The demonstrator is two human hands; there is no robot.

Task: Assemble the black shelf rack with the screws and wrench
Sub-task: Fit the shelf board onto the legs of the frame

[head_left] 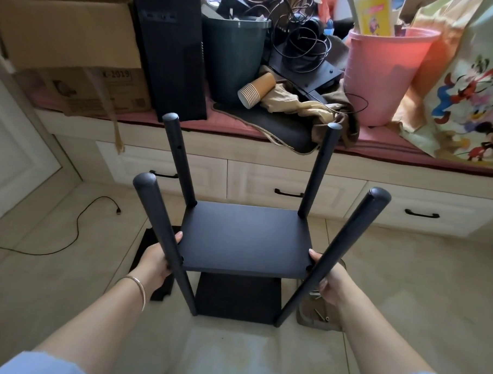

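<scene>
Two hands hold my rack (246, 237): left hand (155, 260) clamped on its near-left post (164, 239), right hand (327, 278) on near-right post (335, 253).

The big cardboard box (72, 66) far on the left has a faded print on its front — it looks like "K-2019". The small labels under it are too blurry to read. No words show up clearly on the yellow booklet (373, 15) far right.
</scene>
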